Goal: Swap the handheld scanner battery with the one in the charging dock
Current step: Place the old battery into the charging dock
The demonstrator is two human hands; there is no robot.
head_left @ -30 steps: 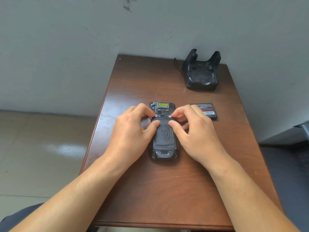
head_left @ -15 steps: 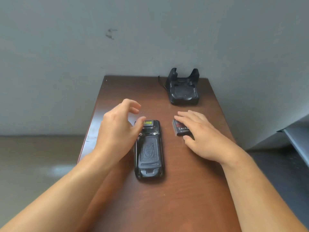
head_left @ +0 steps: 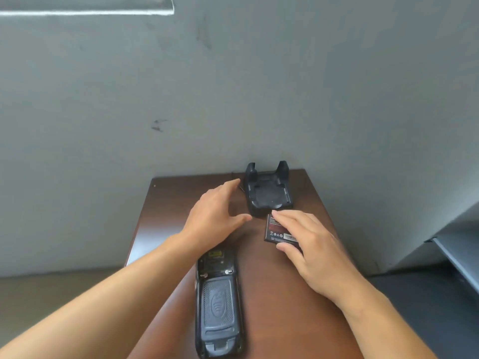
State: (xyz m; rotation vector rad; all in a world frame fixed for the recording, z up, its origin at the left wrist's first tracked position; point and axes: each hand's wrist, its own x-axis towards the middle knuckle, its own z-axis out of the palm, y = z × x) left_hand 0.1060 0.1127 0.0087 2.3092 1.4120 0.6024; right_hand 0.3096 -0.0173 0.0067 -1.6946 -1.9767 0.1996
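Observation:
The black handheld scanner lies face down on the brown table, its back cover on. A flat black battery with a red and white label lies to its upper right, just in front of the black charging dock. My right hand rests on the battery, fingertips along its far edge and thumb at its near edge; whether it is lifted I cannot tell. My left hand hovers with fingers spread, left of the dock and beyond the scanner's top, holding nothing.
The table stands against a grey wall. A thin black cable runs from the dock's left side. A grey shelf or cabinet edge juts in at the right. Floor shows to the left.
Both hands left the scanner. The left hand moved forward toward the dock, and the right hand went onto the battery. The head tilted up, so the table sits lower in view.

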